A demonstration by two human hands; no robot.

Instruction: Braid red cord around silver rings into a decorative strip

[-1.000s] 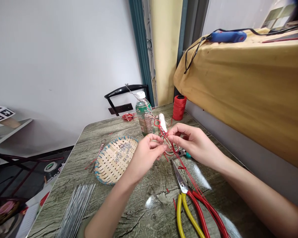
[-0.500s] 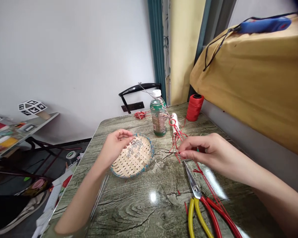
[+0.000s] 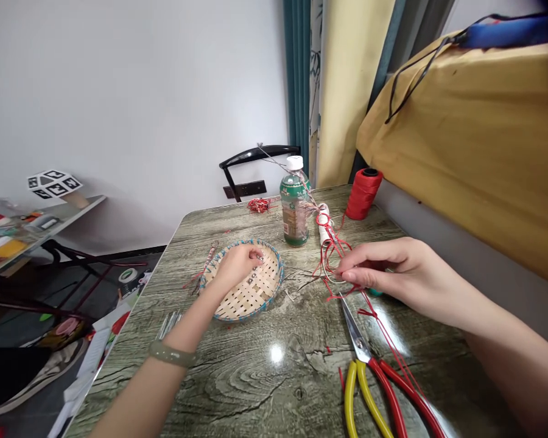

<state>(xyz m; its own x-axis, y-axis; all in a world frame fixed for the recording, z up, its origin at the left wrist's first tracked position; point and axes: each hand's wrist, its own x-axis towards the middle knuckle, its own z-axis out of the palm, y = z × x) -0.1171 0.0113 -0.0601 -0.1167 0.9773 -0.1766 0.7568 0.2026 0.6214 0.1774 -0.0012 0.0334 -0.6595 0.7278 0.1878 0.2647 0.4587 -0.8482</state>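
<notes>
Over the round woven bamboo tray point(image 3: 244, 307) is my left hand point(image 3: 235, 266), its fingers curled together at small silvery beads point(image 3: 252, 278). Whether a bead sits between the fingertips I cannot make out. My right hand point(image 3: 390, 267) pinches thin red cord point(image 3: 329, 248) at thumb and forefinger, beside a pale loop point(image 3: 327, 274). Below that hand, scissors point(image 3: 360, 348) with red and yellow handles lie with their tips near the cord. A knotted red strand point(image 3: 383, 331) trails from under the right hand past the scissors.
Behind the tray stands a bottle point(image 3: 295, 210) with a white cap and twisted cord around it. A white spool point(image 3: 324, 226) and a red thread spool point(image 3: 364, 196) are to its right. A red tangle point(image 3: 258, 205) lies farther back. Metal rods point(image 3: 168, 324) lie near my left forearm.
My left hand has moved right and inward over the tray, its fingers now down at the beads. My right hand stays pinched on the cord, almost in place. The view has shifted slightly.
</notes>
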